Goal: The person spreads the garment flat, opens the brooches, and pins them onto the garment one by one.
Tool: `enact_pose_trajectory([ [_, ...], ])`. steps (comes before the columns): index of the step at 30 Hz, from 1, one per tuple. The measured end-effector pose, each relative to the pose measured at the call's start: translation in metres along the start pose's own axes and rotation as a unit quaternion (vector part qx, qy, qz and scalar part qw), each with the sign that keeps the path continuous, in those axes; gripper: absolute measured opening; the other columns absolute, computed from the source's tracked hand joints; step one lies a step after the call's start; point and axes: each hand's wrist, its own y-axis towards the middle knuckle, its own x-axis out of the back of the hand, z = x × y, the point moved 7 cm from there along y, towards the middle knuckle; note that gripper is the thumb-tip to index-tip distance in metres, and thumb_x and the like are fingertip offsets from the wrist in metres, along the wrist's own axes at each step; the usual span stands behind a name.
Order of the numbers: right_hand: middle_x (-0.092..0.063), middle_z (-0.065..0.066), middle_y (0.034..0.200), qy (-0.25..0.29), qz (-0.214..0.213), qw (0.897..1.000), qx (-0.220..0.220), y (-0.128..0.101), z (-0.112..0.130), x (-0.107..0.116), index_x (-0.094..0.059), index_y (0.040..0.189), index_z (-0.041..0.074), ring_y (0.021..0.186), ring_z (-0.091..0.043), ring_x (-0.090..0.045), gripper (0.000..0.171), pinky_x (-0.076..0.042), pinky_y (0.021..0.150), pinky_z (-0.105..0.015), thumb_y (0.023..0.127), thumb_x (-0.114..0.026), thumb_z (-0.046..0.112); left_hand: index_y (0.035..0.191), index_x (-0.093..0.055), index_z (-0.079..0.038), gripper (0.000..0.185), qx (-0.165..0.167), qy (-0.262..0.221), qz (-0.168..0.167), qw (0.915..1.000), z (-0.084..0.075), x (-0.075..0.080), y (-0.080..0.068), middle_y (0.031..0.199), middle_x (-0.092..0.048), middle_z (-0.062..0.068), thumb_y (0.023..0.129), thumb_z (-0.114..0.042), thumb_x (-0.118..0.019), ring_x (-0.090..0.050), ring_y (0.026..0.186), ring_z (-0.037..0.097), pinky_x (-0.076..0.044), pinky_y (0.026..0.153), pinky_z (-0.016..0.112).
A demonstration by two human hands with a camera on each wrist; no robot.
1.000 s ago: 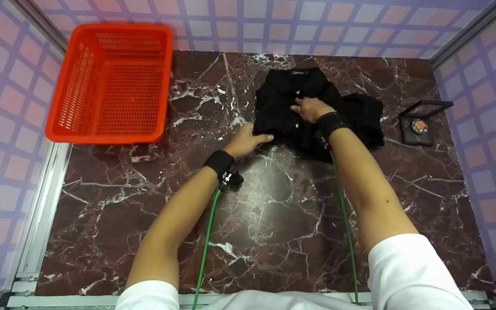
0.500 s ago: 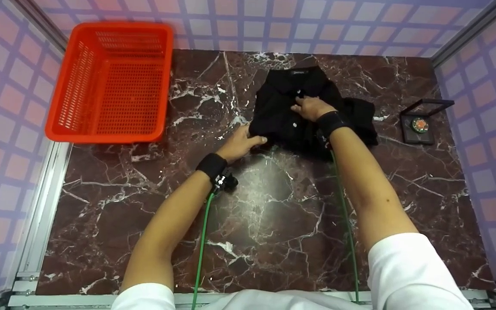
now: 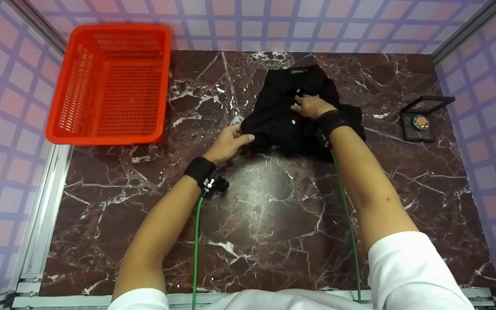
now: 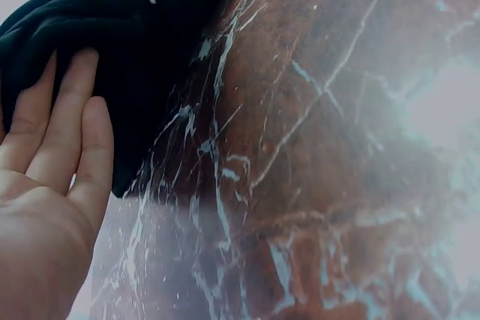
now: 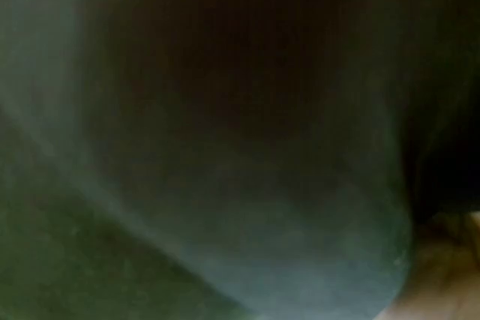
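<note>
A black button-up shirt (image 3: 274, 113) lies bunched at the back middle of the marble table (image 3: 274, 206), collar toward the far side. My left hand (image 3: 230, 140) pinches its near-left corner, thumb on top. In the left wrist view the left hand's fingers (image 4: 52, 133) lie against the dark shirt fabric (image 4: 150, 43) at the marble's edge. My right hand (image 3: 310, 106) rests flat on the middle of the shirt near the buttons, fingers straight. The right wrist view is filled by blurred dark shirt cloth (image 5: 225, 110).
A red plastic basket (image 3: 101, 138) stands at the back left, overhanging the table's left edge. A small black case with a round item (image 3: 419, 125) sits at the right edge. Metal frame rails and purple checked walls enclose the table.
My left hand has drawn the shirt's near-left corner leftward. The shirt's right side has slid in toward the middle. My right hand has stayed on the shirt.
</note>
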Motion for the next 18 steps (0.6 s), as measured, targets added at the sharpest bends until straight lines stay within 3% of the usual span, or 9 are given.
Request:
enact_pose_trajectory([
  [2, -0.011, -0.032, 0.161, -0.003, -0.005, 1.0, 0.007, 0.0, 0.001, 0.0, -0.014, 0.159, -0.002, 0.148, -0.05, -0.009, 0.063, -0.004, 0.121, -0.053, 0.111, -0.031, 0.036, 0.094, -0.063, -0.002, 0.003, -0.002, -0.008, -0.009, 0.9999, 0.0, 0.004, -0.002, 0.074, -0.062, 0.003, 0.094, -0.004, -0.064, -0.054, 0.064, 0.018, -0.045, 0.061, 0.03],
  [4, -0.012, -0.033, 0.16, -0.004, -0.01, 1.0, 0.011, 0.001, 0.0, 0.0, -0.015, 0.158, -0.004, 0.147, -0.051, -0.011, 0.063, -0.004, 0.121, -0.054, 0.111, -0.032, 0.035, 0.088, -0.06, -0.007, 0.008, -0.003, -0.014, -0.014, 0.9998, 0.0, 0.008, -0.003, 0.069, -0.056, 0.0, 0.094, -0.004, -0.063, -0.047, 0.06, 0.014, -0.039, 0.057, 0.028],
  [10, -0.014, -0.036, 0.159, -0.009, -0.017, 1.0, 0.012, 0.009, -0.004, -0.001, -0.017, 0.156, -0.007, 0.146, -0.052, -0.014, 0.063, -0.003, 0.121, -0.055, 0.11, -0.034, 0.033, 0.086, -0.055, -0.008, 0.011, -0.004, -0.07, -0.041, 0.9967, -0.002, 0.014, -0.007, 0.075, -0.058, -0.001, 0.089, 0.001, -0.062, -0.058, 0.07, 0.011, -0.048, 0.063, 0.024],
  [14, -0.017, -0.031, 0.161, -0.008, -0.013, 1.0, 0.021, 0.034, -0.019, -0.004, -0.021, 0.159, 0.001, 0.147, -0.049, -0.017, 0.066, -0.006, 0.12, -0.058, 0.109, -0.037, 0.041, 0.093, -0.052, -0.006, 0.015, -0.009, -0.097, -0.056, 0.9936, -0.003, 0.018, -0.01, 0.083, -0.058, 0.003, 0.088, 0.003, -0.063, -0.06, 0.076, 0.013, -0.052, 0.065, 0.023],
  [16, -0.018, -0.029, 0.162, -0.01, -0.034, 0.998, 0.043, 0.066, -0.045, -0.015, -0.02, 0.16, 0.005, 0.148, -0.047, -0.017, 0.075, -0.004, 0.12, -0.059, 0.105, -0.033, 0.055, 0.097, -0.049, -0.005, 0.018, -0.005, -0.101, -0.057, 0.9933, -0.003, 0.019, -0.011, 0.089, -0.053, 0.005, 0.089, 0.003, -0.063, -0.058, 0.08, 0.014, -0.051, 0.068, 0.023],
  [18, -0.018, -0.027, 0.162, -0.019, -0.039, 0.998, 0.048, 0.078, -0.055, -0.019, -0.019, 0.161, 0.007, 0.148, -0.046, -0.017, 0.079, -0.004, 0.119, -0.059, 0.104, -0.03, 0.061, 0.104, -0.047, -0.004, 0.023, 0.006, -0.101, -0.058, 0.9931, -0.003, 0.021, -0.014, 0.098, -0.05, 0.006, 0.09, 0.002, -0.064, -0.057, 0.085, 0.015, -0.05, 0.072, 0.024],
])
